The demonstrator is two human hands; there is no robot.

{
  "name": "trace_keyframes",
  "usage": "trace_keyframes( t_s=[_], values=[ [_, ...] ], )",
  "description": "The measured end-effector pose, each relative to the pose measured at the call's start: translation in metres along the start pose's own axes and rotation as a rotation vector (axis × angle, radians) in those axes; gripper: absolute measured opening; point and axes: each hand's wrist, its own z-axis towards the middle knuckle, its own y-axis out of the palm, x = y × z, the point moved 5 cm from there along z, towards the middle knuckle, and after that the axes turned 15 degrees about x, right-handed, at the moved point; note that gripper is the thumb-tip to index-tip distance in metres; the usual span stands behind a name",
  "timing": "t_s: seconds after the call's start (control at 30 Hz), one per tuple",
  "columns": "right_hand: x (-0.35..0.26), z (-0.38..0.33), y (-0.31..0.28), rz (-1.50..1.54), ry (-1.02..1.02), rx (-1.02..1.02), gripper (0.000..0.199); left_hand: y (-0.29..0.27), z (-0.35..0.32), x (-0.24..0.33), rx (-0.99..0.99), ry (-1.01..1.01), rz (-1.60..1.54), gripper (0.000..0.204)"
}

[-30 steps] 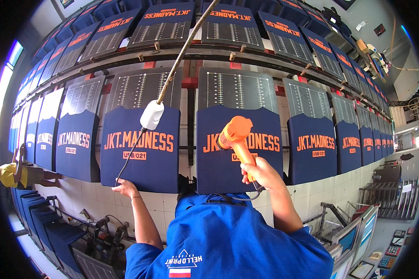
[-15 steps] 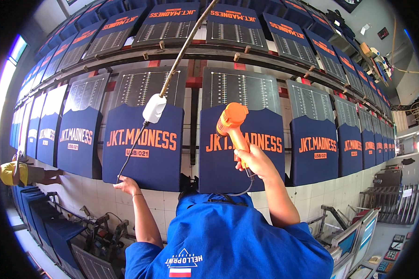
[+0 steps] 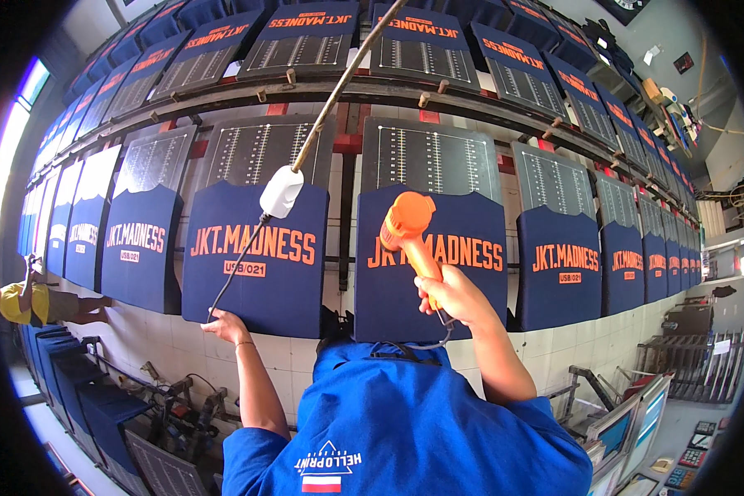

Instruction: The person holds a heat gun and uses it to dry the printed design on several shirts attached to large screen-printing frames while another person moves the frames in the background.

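My right hand (image 3: 453, 296) is closed round the handle of an orange heat gun (image 3: 409, 217). Its head is over the left part of the orange print on a navy shirt (image 3: 430, 318), hiding some letters. A dark cord leaves the handle's lower end. To the left lies another navy shirt (image 3: 252, 310) with the same print, stretched on a flat board. At its lower left edge my left hand (image 3: 227, 326) appears to pinch a thin dark power cord (image 3: 238, 266), though the fingertips are partly hidden. This cord runs up to a white socket block (image 3: 281, 192) hanging across the shirt.
Rows of shirt-covered boards with dark ruled plates (image 3: 426, 161) stretch to both sides. A rail (image 3: 372, 91) runs behind them, with another row beyond. A pole or cable (image 3: 339, 87) comes down to the socket. A person in yellow (image 3: 25, 303) stands far left.
My right hand has tilted the heat gun's head slightly downward. The socket block has shifted a little to the right in the picture. My left hand stays at the shirt's edge.
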Motion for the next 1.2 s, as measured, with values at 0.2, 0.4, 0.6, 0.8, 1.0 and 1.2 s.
trace_keyframes(
  t_s=[0.2, 0.4, 0.6, 0.8, 1.0, 1.2],
  values=[
    [0.017, -0.022, -0.008, -0.009, 0.05, -0.056, 0.028, 0.0, 0.001, 0.0, -0.019, -0.009, -0.031, 0.064],
    [0.015, -0.027, -0.009, 0.007, 0.036, 0.005, 0.026, -0.004, -0.003, 0.005, -0.003, 0.004, -0.015, 0.063],
    [0.014, -0.022, 0.014, 0.043, 0.06, -0.073, 0.027, -0.006, -0.003, 0.008, 0.006, -0.011, -0.014, 0.062],
    [0.012, -0.015, 0.018, 0.008, 0.037, -0.09, 0.026, -0.002, 0.0, 0.003, 0.014, 0.005, -0.019, 0.062],
    [0.007, -0.002, 0.011, 0.037, 0.017, -0.045, 0.026, -0.005, -0.005, 0.008, 0.011, 0.029, -0.045, 0.063],
    [-0.003, 0.017, 0.009, 0.06, -0.026, 0.005, 0.025, -0.006, -0.003, 0.007, -0.009, -0.008, -0.026, 0.063]
  ],
)
